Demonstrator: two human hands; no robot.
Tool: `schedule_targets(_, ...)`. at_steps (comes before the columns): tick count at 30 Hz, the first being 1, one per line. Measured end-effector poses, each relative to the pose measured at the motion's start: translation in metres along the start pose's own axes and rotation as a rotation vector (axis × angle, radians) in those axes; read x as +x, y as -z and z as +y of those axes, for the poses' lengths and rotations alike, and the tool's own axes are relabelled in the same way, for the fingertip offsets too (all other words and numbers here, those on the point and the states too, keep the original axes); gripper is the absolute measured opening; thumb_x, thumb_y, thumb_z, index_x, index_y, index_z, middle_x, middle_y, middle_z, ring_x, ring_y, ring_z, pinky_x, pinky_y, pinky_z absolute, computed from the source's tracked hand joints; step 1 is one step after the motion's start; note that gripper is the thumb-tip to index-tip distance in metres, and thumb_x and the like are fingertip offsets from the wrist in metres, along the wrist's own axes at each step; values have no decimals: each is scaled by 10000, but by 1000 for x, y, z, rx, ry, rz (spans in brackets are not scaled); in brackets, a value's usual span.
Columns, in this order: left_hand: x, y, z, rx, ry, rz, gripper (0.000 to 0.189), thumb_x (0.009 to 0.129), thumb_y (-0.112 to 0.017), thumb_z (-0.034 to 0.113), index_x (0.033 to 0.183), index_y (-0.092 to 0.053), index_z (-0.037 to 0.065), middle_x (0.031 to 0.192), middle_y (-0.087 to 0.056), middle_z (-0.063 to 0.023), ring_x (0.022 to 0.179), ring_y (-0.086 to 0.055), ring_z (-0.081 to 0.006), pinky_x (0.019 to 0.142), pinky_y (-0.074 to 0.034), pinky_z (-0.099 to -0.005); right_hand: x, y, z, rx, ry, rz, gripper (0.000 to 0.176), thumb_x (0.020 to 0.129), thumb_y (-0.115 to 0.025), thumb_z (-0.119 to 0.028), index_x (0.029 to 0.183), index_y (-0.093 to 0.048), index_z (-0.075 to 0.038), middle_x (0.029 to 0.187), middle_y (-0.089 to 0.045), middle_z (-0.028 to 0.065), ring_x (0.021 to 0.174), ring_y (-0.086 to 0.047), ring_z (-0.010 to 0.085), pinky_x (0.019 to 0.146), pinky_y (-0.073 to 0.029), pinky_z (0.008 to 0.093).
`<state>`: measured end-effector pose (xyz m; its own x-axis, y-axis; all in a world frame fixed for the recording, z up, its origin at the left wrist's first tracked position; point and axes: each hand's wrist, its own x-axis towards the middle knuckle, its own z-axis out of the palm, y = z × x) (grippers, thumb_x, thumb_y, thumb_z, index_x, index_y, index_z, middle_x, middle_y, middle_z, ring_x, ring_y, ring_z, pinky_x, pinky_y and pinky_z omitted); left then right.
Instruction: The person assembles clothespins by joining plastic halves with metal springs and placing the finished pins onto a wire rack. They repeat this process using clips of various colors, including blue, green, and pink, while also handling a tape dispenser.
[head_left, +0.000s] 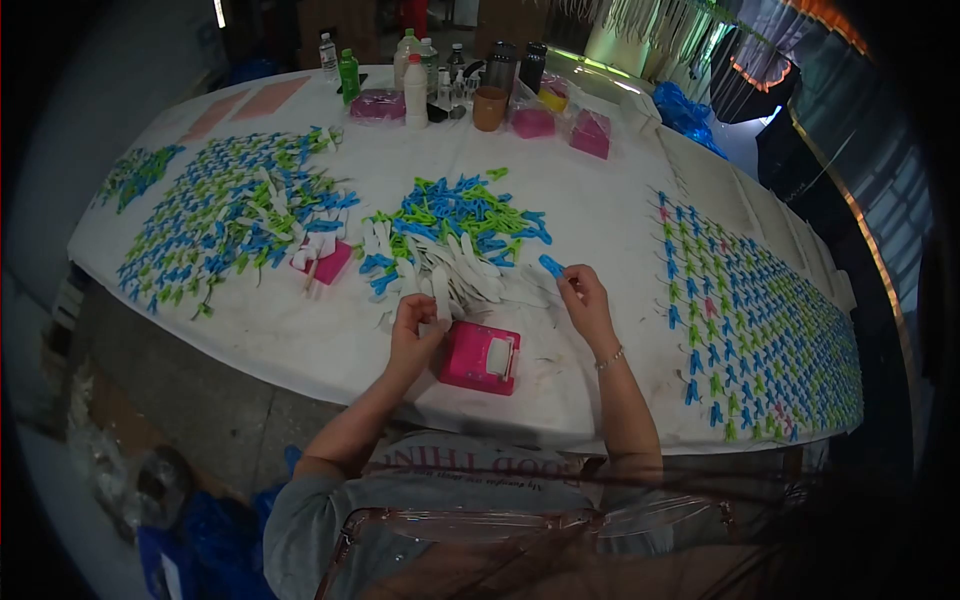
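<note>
A table (610,190) with a white cover carries everything. Along its right edge lie blue and green clips in slanting rows (760,330), a few pink ones among them; a looser spread of clips (190,215) covers the left side. At the middle sits a tangled heap of glossy blue and green clips (460,215), with flat, pale white strips (465,270) fanned out on its near side. Bottles (415,90) stand by the far edge. Just in from the near edge is a bright pink box (465,365) with a white piece on top.

The left hand (415,335) is just beyond the box, its fingers curled beside the white strips; whether they clamp one cannot be told. The right hand (585,300), right of the heap, has thumb and forefinger closed on one small blue clip (550,265), its end jutting toward the far left.
</note>
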<state>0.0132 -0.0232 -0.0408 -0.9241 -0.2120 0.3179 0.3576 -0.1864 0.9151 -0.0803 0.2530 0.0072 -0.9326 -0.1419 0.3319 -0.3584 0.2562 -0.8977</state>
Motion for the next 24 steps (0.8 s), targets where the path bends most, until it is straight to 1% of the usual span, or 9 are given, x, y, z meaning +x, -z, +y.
schedule_targets(1, -1, -1, 4, 1, 8, 4, 387, 763, -643, -33, 1092, -460, 58, 915, -501, 1, 817, -457, -91, 759, -383, -218, -18, -3, -16, 0, -7, -4, 114, 857, -633, -97, 913, -569, -21, 863, -585, 57, 763, -567, 143, 699, -472, 276)
schedule_targets(3, -3, -4, 12, -167, 220, -172, 423, 760, -638, -45, 1120, -446, 70, 932, -499, 16, 811, -457, -76, 759, -385, -209, -50, -8, -40, 66, 113, -118, 119, 852, -650, -54, 923, -562, -19, 867, -560, 16, 788, -532, 81, 729, -446, 223)
schedule_targets(4, -5, -7, 18, -166, 227, -168, 423, 760, -638, -45, 1120, -446, 70, 932, -499, 16, 811, -457, -76, 759, -385, -209, -62, -11, -50, 68, 106, -121, 119, 852, -650, -54, 923, -562, -19, 867, -560, 16, 788, -532, 81, 729, -446, 223)
schedule_targets(6, -8, -12, 32, -175, 294, -316, 439, 762, -633, -58, 1132, -442, 79, 936, -489, 28, 806, -452, -61, 755, -387, -199, -84, -17, -63, 258, 61, -141, 162, 834, -670, -33, 931, -540, -22, 879, -555, 12, 813, -531, 84, 747, -445, 222)
schedule_targets(9, -14, -20, 42, -211, 304, -400, 440, 766, -630, -62, 1134, -439, 84, 908, -467, 34, 810, -442, -48, 754, -383, -188, -104, -24, -66, 445, -17, -122, 188, 829, -674, -12, 930, -517, -33, 881, -546, 8, 819, -522, 80, 753, -438, 217)
schedule_targets(16, -20, -25, 48, -187, 256, -528, 438, 773, -621, -63, 1136, -421, 78, 869, -426, 37, 822, -425, -47, 767, -373, -188, -114, -30, -68, 461, -38, -168, 213, 826, -671, 1, 938, -497, -48, 887, -537, 3, 811, -509, 72, 741, -430, 222)
schedule_targets(18, -21, -24, 45, -145, 190, -573, 439, 767, -624, -71, 1126, -420, 80, 884, -430, 32, 819, -425, -54, 776, -377, -205, -114, -31, -70, 452, -43, -191, 233, 820, -676, 2, 951, -490, -53, 888, -535, 0, 816, -510, 71, 742, -430, 223)
schedule_targets(22, -22, -24, 47, -87, 161, -606, 440, 765, -625, -76, 1121, -418, 80, 908, -456, 22, 846, -451, -66, 799, -384, -219, -113, -31, -69, 481, -64, -228, 253, 815, -680, -1, 975, -490, -53, 904, -543, 7, 822, -511, 73, 750, -433, 224)
schedule_targets(24, -23, -27, 49, -112, 186, -568, 439, 768, -622, -76, 1125, -416, 77, 923, -487, 10, 883, -478, -79, 817, -400, -233, -113, -32, -67, 500, -47, -247, 281, 824, -671, 1, 1038, -496, -49, 923, -553, 16, 820, -523, 78, 734, -451, 235)
